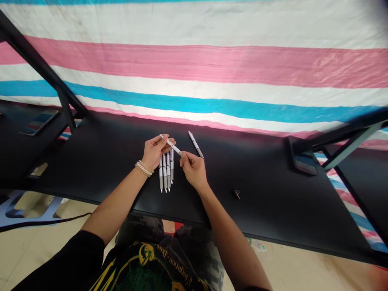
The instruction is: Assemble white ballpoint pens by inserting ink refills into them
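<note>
A white pen [172, 146] is held at a slant above the black table. Its upper left end is pinched in my left hand [155, 148], thumb against it, with a beaded bracelet on that wrist. The fingers of my right hand [194, 167] close on its lower right end, partly hiding the tip. Just below my left hand, several white pens with grey grips [165, 173] lie side by side, metal tips toward me. A single white pen [195, 143] lies apart, beyond my right hand.
Small dark and metallic pieces [237, 194] lie on the black table [260, 173] at right. A phone-like dark slab [303, 159] rests near the right metal frame, another [41, 121] at far left. A striped sheet [212, 64] hangs behind the table.
</note>
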A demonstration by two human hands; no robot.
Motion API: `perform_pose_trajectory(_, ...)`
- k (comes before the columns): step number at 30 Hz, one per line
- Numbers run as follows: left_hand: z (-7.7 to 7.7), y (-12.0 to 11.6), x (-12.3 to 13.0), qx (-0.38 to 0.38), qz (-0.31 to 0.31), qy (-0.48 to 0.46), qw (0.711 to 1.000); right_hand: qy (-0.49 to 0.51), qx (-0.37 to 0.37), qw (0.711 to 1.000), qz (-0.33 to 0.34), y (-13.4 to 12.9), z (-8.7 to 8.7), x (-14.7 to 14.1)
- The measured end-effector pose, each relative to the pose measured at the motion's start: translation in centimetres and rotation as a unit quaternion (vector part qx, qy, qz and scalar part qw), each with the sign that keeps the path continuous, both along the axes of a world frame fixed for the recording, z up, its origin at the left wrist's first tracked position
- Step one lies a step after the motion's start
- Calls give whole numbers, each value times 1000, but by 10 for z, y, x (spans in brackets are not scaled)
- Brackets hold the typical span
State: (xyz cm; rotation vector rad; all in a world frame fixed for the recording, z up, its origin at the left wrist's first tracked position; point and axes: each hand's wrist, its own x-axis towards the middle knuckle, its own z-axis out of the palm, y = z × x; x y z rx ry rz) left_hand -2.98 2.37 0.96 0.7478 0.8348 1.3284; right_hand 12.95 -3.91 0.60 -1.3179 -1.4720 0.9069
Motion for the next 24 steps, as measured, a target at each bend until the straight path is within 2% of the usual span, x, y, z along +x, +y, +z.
perform_pose_trajectory(4, -2, 0, 1, -9, 28, -1, 1000, -13, 86, 995, -54, 1, 2, -2)
perform_pose_trajectory(9, -3, 2, 1, -10, 45, -5, 999, 80, 32, 995, -56, 2, 2, -5)
perform_pose_trajectory(13, -2, 2, 1, -2, 50, -21, 999, 81, 70, 992, -71, 3, 0, -2)
perform_pose_trajectory(19, -2, 3, 2, 5, 58, -34, 998, 91, 68, 990, -83, 3, -1, -1)
perform_pose_trajectory(22, -3, 3, 2, 5, 54, -31, 998, 111, 41, 989, -83, 3, 1, -2)
perform_pose_trajectory(24, -4, 3, 2, 3, 53, -31, 998, 96, 60, 990, -84, 3, 2, -2)
